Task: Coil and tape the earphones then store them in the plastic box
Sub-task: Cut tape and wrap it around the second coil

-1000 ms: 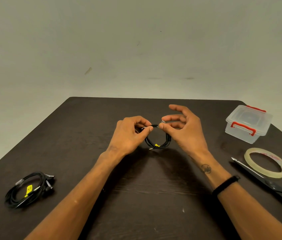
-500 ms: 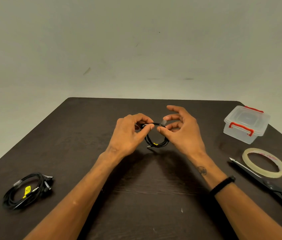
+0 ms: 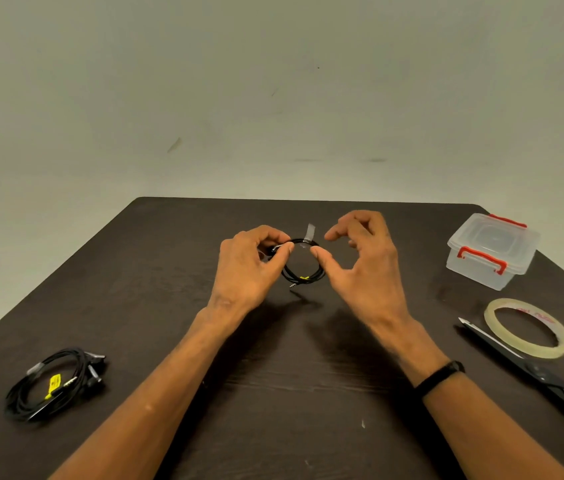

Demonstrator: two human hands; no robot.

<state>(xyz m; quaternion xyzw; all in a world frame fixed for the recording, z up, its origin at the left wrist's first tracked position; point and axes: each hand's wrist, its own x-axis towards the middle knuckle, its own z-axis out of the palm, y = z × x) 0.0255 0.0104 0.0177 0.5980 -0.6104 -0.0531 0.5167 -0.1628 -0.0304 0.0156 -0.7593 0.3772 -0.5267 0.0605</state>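
A small black coil of earphones (image 3: 303, 277) with a yellow tag hangs above the middle of the dark table (image 3: 169, 271). My left hand (image 3: 249, 268) pinches the coil at its upper left. A short strip of clear tape (image 3: 310, 233) sticks up from the top of the coil. My right hand (image 3: 367, 268) is beside the coil; its thumb tip touches the coil just under the strip and its fingers are loosely curled, apart from the tape. The clear plastic box (image 3: 492, 249) with red clips stands at the right with its lid on.
A roll of clear tape (image 3: 535, 349) lies flat at the right, with black scissors (image 3: 550, 379) beside it toward the front edge. A second taped coil of black earphones (image 3: 53, 382) lies at the front left.
My right hand's fingers have let go of the tape strip and spread away; the strip now stands up from the coil. The left hand keeps its pinch.
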